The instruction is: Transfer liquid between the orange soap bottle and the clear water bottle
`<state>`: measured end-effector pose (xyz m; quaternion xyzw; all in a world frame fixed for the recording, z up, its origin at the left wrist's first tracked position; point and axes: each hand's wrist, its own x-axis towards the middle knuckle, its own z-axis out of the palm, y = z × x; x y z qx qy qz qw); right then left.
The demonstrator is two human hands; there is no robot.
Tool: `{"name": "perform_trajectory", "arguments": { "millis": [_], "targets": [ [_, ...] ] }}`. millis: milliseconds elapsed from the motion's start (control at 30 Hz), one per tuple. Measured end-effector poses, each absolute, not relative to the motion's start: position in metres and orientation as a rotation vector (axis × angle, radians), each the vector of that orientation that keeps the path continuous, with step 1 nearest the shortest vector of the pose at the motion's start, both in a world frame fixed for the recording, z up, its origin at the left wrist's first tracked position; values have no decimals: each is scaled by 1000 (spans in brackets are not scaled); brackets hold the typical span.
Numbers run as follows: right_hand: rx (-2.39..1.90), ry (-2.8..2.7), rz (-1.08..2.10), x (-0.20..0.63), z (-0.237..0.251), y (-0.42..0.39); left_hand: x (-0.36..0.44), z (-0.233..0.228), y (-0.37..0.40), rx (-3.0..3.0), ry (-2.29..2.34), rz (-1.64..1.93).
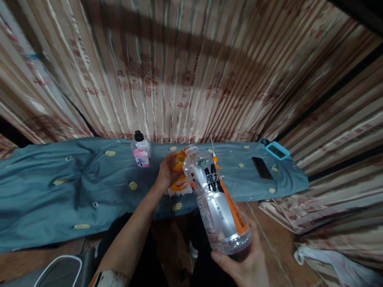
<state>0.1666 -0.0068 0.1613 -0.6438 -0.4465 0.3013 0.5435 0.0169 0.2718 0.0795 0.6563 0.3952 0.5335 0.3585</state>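
My right hand [247, 256] is wrapped round the base of a large clear plastic bottle [212, 197] with a silver and orange label. The bottle is tilted, its neck pointing up and to the left. Closed in my left hand [167, 171] is a small orange see-through container [180, 160], right beside the bottle's mouth. I cannot tell whether the two touch. Below them lies an orange and white piece with a ragged edge [179, 186], partly hidden. Behind the bottle, a thin pale nozzle on an orange base [214, 156] points upward.
A blue-green patterned cloth [87, 175] covers the long surface before me. On it stand a clear bottle with black cap and pink label [141, 151], a dark phone [262, 168] and a blue-framed device [277, 151]. Striped curtains [183, 73] hang behind. A white bag [343, 268] lies lower right.
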Motion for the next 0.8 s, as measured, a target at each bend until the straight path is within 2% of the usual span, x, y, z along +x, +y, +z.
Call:
{"name": "perform_trajectory", "arguments": {
  "millis": [800],
  "targets": [
    [-1602, -916, 694, 147, 180, -3, 17, 84, 269, 1647, 1021, 1392]
  ]
}}
